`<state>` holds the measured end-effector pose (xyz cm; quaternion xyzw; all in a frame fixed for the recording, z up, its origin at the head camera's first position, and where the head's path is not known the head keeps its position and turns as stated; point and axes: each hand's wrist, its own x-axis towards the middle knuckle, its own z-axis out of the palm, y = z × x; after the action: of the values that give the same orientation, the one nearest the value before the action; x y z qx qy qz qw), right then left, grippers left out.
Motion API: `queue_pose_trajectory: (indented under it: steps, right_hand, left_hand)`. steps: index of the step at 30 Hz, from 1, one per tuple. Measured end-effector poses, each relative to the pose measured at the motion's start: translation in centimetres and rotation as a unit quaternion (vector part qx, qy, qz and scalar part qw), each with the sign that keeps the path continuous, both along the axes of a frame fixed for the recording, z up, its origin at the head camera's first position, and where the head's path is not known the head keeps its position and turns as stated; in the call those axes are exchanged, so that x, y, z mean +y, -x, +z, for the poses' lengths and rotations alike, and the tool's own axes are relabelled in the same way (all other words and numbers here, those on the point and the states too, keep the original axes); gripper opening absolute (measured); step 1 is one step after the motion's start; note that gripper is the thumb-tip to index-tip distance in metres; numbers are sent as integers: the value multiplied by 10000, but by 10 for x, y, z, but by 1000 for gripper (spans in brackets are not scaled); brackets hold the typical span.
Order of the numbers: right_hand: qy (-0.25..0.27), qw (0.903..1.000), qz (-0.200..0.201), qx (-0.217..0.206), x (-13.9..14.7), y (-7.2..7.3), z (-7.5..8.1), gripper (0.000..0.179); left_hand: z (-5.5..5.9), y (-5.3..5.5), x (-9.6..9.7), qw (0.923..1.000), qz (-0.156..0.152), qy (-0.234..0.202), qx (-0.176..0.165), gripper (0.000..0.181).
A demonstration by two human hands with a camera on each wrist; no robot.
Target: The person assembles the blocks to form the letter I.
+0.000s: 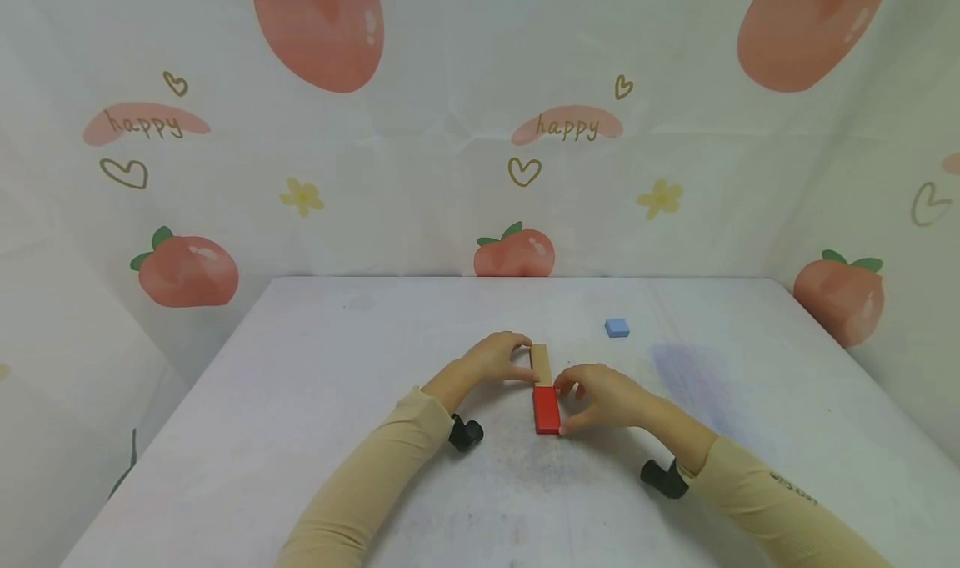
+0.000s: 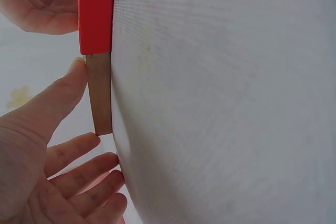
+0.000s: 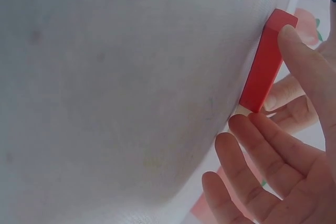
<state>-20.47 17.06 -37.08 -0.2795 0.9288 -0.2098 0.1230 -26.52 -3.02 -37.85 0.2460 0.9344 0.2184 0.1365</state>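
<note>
A plain wooden block (image 1: 540,364) and a red block (image 1: 547,409) lie flat on the table, end to end in one line, the red one nearer. My left hand (image 1: 495,358) holds the wooden block from its left, thumb by the joint with the red block and index fingertip at the far end. From the right, my right hand (image 1: 607,397) holds the red block between thumb and index finger. The right wrist view shows that thumb (image 3: 294,43) on the near end of the red block; its other fingers are spread loosely.
A small blue block (image 1: 617,328) sits beyond the right hand. The white table (image 1: 360,468) has a purple smudge (image 1: 693,376) on its right side. Behind it hangs a white cloth (image 1: 435,92) printed with fruit. Black wrist cameras (image 1: 467,434) are strapped on both wrists.
</note>
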Motion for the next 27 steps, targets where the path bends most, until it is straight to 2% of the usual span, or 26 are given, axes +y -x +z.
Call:
queue_pose_trajectory:
  steps: [27]
  right_hand:
    - [31,10000,-4,-14,0,2,-2,53]
  left_hand:
    - [0,0,1,9999,79,-26,-84,61]
